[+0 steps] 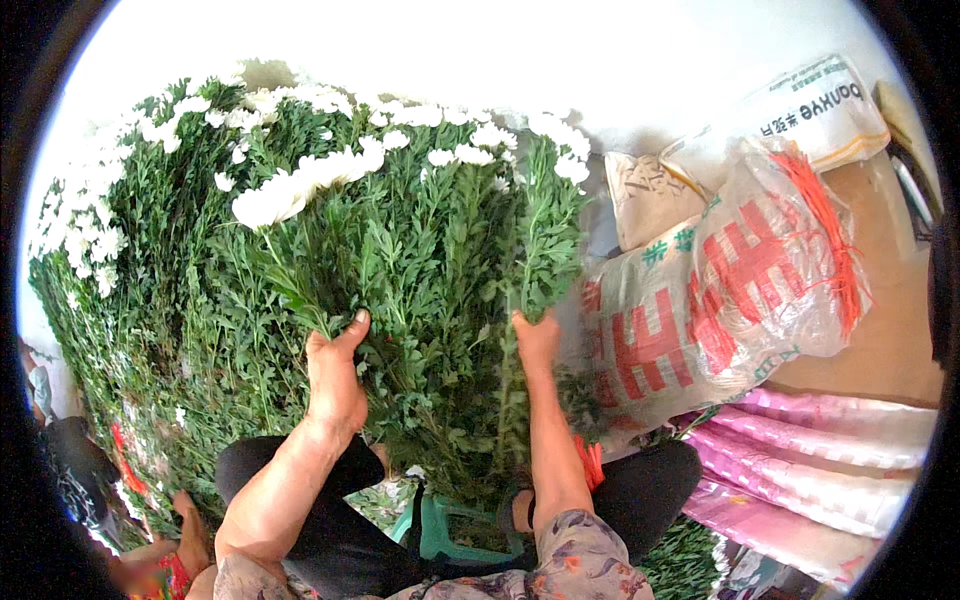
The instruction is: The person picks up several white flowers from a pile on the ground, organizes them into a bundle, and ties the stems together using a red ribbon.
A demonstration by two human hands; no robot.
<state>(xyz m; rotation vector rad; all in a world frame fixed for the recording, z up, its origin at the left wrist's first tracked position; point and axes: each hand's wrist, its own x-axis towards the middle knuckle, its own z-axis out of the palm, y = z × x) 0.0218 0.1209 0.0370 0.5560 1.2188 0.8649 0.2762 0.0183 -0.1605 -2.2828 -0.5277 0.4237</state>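
Observation:
Tall cut white chrysanthemums with leafy green stems form a dense mass [435, 247] in front of me. My left hand [337, 375] grips chrysanthemum stems, its thumb pointing up. Above it a row of white blooms [274, 199] leans to the left. My right hand [537, 341] is closed around the stems of an upright chrysanthemum bunch [551, 232] at the right edge of the mass. Its white heads stand well above my fist. How many stems each hand holds is hidden by leaves.
A clear printed plastic sack [675, 322] lies at right with a bundle of red ties [836, 247] on it. Beyond are a white printed bag [825, 112] and pink-and-white wrapping sheets [817, 457]. A green plastic stool [450, 529] is between my legs. Another person's hand [184, 510] shows at lower left.

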